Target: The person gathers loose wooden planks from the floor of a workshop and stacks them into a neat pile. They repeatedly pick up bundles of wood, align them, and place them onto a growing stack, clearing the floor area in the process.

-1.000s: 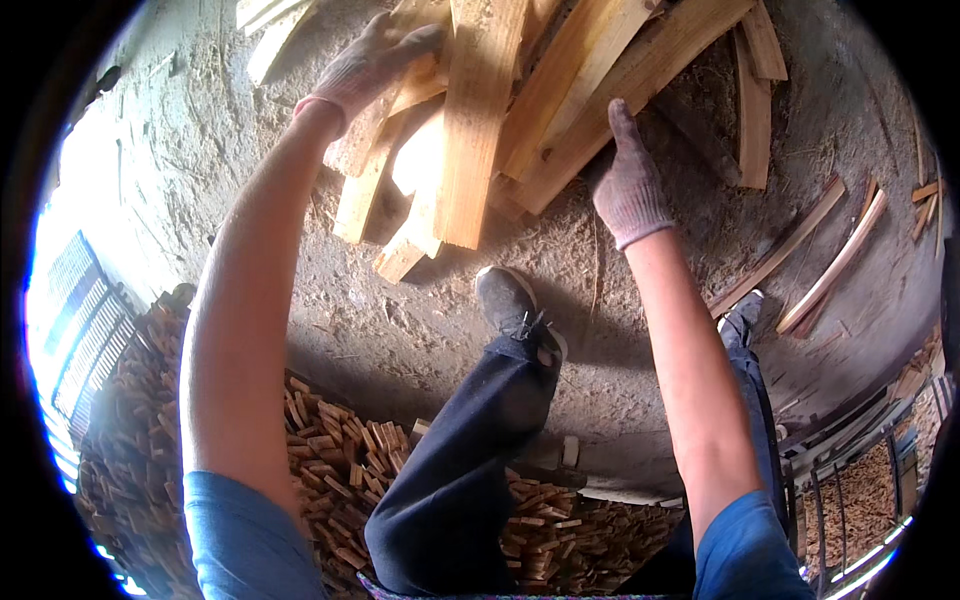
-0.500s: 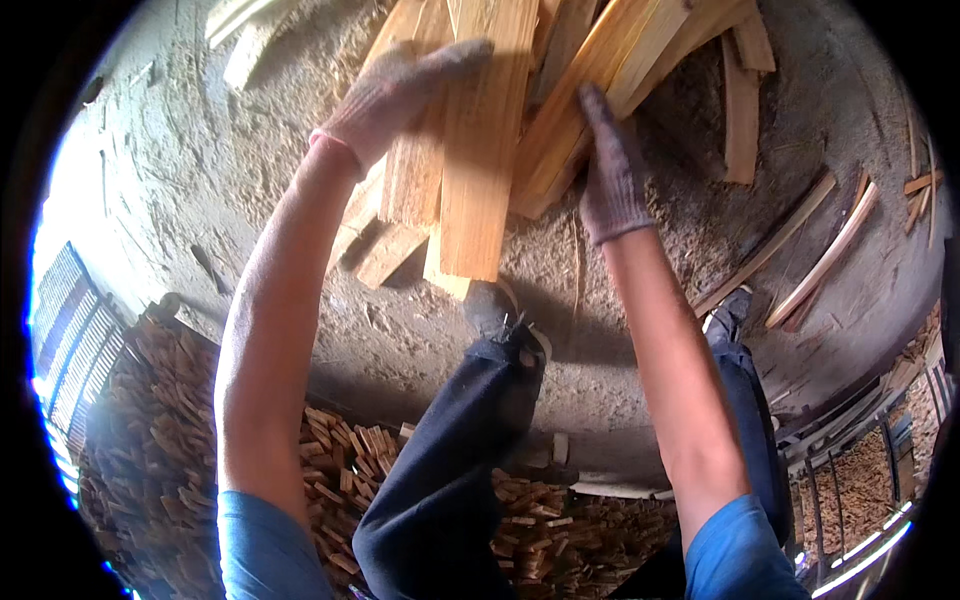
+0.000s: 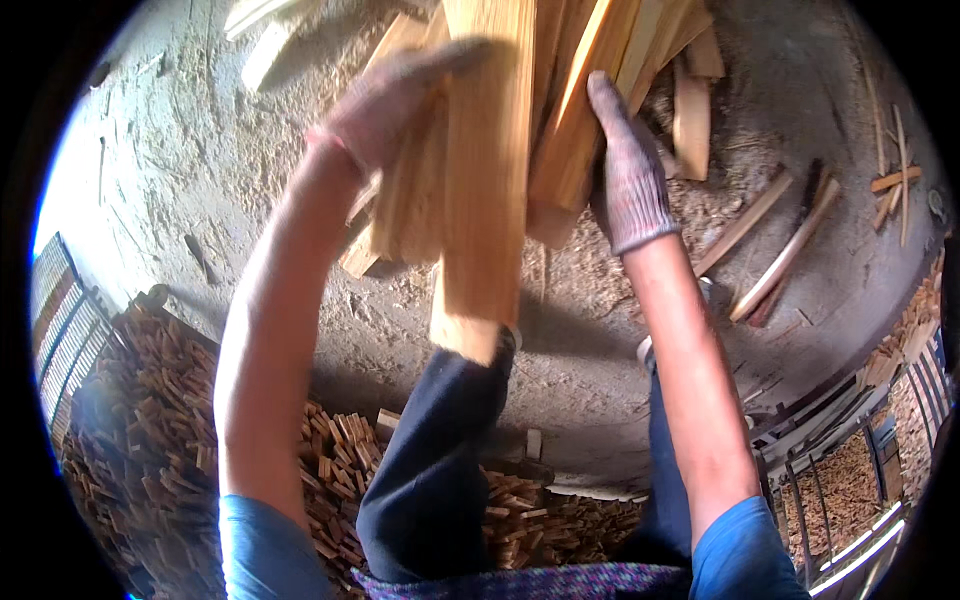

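Observation:
Both hands wear pale knitted gloves and hold a bundle of long wooden boards from its two sides. My left hand (image 3: 385, 105) is closed on the left side, its thumb lying across a wide, light board (image 3: 487, 190); its other fingers are hidden. Beneath that thumb, more boards (image 3: 412, 205) overlap the wide one. My right hand (image 3: 632, 175) grips the right side, thumb up along an angled board (image 3: 575, 145), fingers hidden below. The wide board's near end hangs above my left leg.
Sawdust and chips cover the concrete floor (image 3: 250, 180). Loose curved strips (image 3: 790, 245) and short slats (image 3: 692, 120) lie to the right. Stacked small wood pieces (image 3: 150, 430) fill the lower left. Metal railings (image 3: 815, 500) stand at lower right. My trouser leg (image 3: 430, 450) is underneath.
The bundle has come up and nearer to me, the wide board now reaching over my left knee area. My right hand has the right-hand boards drawn closer in. The view has shifted slightly.

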{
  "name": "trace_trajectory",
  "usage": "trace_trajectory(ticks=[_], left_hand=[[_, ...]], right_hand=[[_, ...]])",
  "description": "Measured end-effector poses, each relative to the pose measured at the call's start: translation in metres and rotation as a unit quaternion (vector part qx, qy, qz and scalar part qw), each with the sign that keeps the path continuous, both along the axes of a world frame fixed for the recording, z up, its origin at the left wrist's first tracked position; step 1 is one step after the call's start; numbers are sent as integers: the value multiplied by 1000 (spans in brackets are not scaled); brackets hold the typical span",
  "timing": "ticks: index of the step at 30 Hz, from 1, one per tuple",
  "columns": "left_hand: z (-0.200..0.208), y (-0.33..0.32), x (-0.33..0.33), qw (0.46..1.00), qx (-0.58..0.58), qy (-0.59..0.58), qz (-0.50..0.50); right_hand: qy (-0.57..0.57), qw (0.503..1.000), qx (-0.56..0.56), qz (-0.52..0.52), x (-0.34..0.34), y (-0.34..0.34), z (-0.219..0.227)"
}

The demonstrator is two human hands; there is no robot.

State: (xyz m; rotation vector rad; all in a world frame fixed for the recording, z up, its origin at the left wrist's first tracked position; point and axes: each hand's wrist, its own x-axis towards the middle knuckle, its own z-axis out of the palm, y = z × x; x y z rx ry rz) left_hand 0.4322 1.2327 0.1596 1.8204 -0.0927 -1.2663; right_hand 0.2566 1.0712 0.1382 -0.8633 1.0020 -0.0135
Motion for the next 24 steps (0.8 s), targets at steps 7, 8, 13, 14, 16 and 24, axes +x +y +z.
trace_trajectory(ticks=[7, 8, 13, 14, 16, 24], left_hand=[[139, -37, -94, 989, 34, 138, 32], [155, -37, -110, 990, 60, 122, 28], [227, -44, -213, 968, 97, 196, 121], [234, -41, -242, 968, 100, 188, 131], [242, -37, -300, 953, 80, 217, 196], [279, -49, -362, 860, 69, 412, 293]], right_hand=[[142, 982, -41, 121, -95, -50, 121], [153, 981, -48, 110, -113, -49, 139], [233, 963, -53, 123, -197, -68, 246], [256, 955, -38, 145, -210, -73, 269], [316, 932, -28, 176, -243, -82, 295], [357, 881, 145, 274, -265, -117, 319]])
